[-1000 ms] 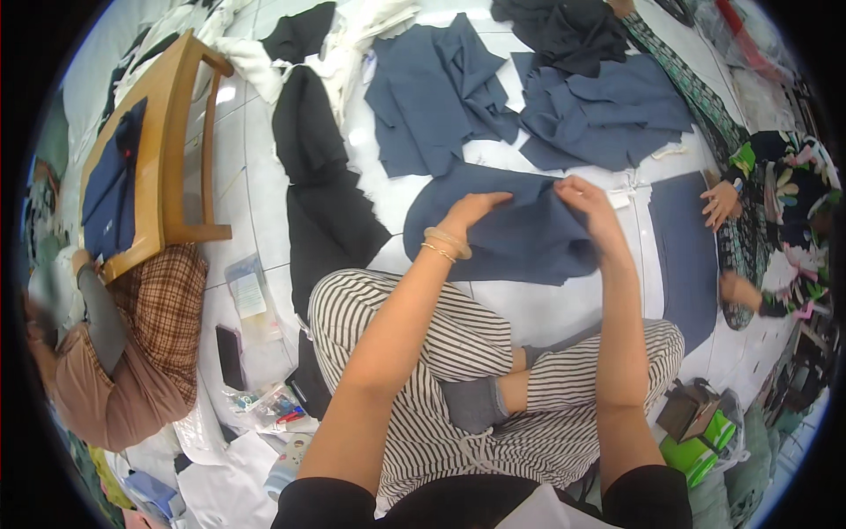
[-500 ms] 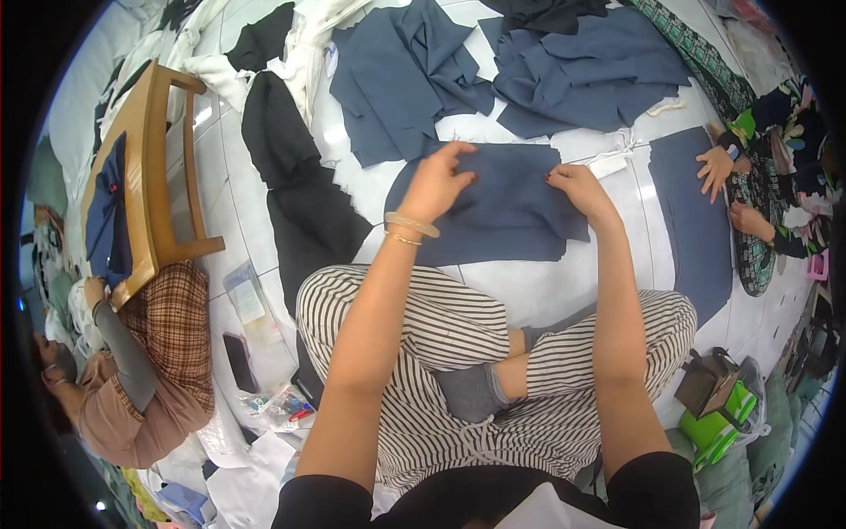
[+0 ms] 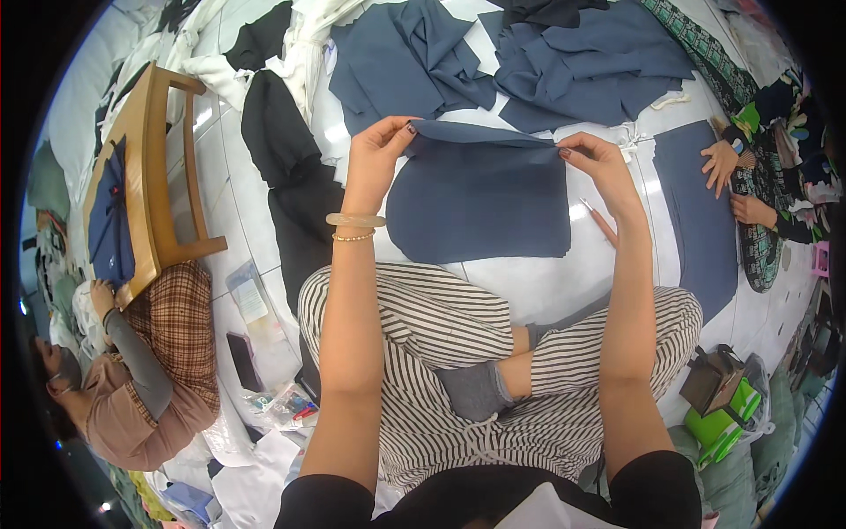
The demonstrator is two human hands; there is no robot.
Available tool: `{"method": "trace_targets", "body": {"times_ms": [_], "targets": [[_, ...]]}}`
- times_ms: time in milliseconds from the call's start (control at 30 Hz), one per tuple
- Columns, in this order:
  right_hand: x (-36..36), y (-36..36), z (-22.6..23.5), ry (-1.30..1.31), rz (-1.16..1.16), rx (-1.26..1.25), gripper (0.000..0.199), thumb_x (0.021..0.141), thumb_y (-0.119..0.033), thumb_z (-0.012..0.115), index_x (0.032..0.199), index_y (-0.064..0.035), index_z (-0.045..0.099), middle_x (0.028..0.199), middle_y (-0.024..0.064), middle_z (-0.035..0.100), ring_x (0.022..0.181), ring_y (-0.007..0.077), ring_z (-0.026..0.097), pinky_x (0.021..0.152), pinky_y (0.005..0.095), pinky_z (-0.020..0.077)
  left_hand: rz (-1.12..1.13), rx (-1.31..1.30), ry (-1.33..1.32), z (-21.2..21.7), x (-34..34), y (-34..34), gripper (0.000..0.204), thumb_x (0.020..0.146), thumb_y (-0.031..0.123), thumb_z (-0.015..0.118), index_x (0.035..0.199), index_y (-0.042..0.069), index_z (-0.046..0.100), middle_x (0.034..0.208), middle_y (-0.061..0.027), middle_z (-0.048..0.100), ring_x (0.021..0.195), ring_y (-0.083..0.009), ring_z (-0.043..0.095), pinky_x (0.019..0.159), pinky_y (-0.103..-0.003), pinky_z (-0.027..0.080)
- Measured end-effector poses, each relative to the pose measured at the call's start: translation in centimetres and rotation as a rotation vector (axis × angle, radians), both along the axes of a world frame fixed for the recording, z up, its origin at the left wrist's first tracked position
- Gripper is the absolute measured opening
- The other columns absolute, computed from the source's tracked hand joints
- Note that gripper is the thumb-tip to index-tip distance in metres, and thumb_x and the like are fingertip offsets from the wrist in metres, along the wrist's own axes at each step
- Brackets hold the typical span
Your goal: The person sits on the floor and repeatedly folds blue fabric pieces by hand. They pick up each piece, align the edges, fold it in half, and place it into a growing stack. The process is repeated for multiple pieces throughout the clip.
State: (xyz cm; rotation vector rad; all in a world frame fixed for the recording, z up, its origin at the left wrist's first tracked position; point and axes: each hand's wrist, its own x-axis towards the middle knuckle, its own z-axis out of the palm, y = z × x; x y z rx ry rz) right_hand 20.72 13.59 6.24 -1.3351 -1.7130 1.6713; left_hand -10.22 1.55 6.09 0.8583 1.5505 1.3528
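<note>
A slate-blue cut fabric piece (image 3: pixel 483 207) lies in front of my crossed legs, curved along its left side. My left hand (image 3: pixel 379 157) pinches its far left corner. The far right corner is between the thumb and fingers of my right hand (image 3: pixel 604 172). Held by both, the far edge is raised and folded slightly over, stretched across between my hands. The near part rests flat on white floor tiles. Beside my right wrist lies a slim tool (image 3: pixel 602 222) with a pale tip and an orange-brown handle, partly hidden by my forearm.
Crumpled slate-blue fabric heaps (image 3: pixel 410 57) lie beyond, black fabric (image 3: pixel 286 145) to the left. At the right, a co-worker's hands (image 3: pixel 723 167) rest near another blue piece (image 3: pixel 692 203). A wooden low table (image 3: pixel 167 167) and a seated person (image 3: pixel 145 401) are at left, near a phone (image 3: pixel 244 361).
Both hands moved outward and away from me, lifting the fabric's far edge. The piece's right side now lies flat, and the slim tool has come into sight.
</note>
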Motion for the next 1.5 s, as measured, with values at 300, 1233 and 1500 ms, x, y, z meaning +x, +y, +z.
{"method": "trace_targets", "body": {"times_ms": [300, 1233, 1500], "targets": [[0.8, 0.4, -0.2, 0.011, 0.070, 0.093, 0.017, 0.087, 0.001, 0.064, 0.100, -0.0012, 0.074, 0.111, 0.0065, 0.069, 0.097, 0.0145, 0.065, 0.088, 0.0264, 0.0494, 0.224, -0.197, 0.097, -3.4, -0.3, 0.4, 0.023, 0.093, 0.022, 0.068, 0.097, -0.001, 0.069, 0.074, -0.0001, 0.060, 0.062, -0.0079, 0.054, 0.057, -0.025, 0.049], [-2.3, -1.8, 2.7, 0.271, 0.148, -0.328, 0.010, 0.097, -0.018, 0.062, 0.091, -0.0105, 0.063, 0.081, -0.0079, 0.059, 0.074, 0.0005, 0.057, 0.062, 0.0159, 0.0438, -0.409, 0.223, 0.396, -0.2, 9.2, 0.0, 0.040, 0.083, 0.013, 0.065, 0.121, 0.001, 0.060, 0.109, -0.0126, 0.066, 0.100, -0.0252, 0.062, 0.089, -0.034, 0.048], [-0.7, -1.1, 3.5, 0.325, -0.070, -0.306, 0.013, 0.100, -0.020, 0.059, 0.090, -0.0115, 0.061, 0.086, -0.0085, 0.060, 0.081, 0.0008, 0.056, 0.077, 0.0218, 0.0448, -0.746, -0.171, 0.240, -0.8, 4.6, -0.6, 0.035, 0.085, 0.015, 0.069, 0.113, -0.004, 0.064, 0.082, -0.0063, 0.068, 0.071, -0.0130, 0.059, 0.066, -0.028, 0.047]]}}
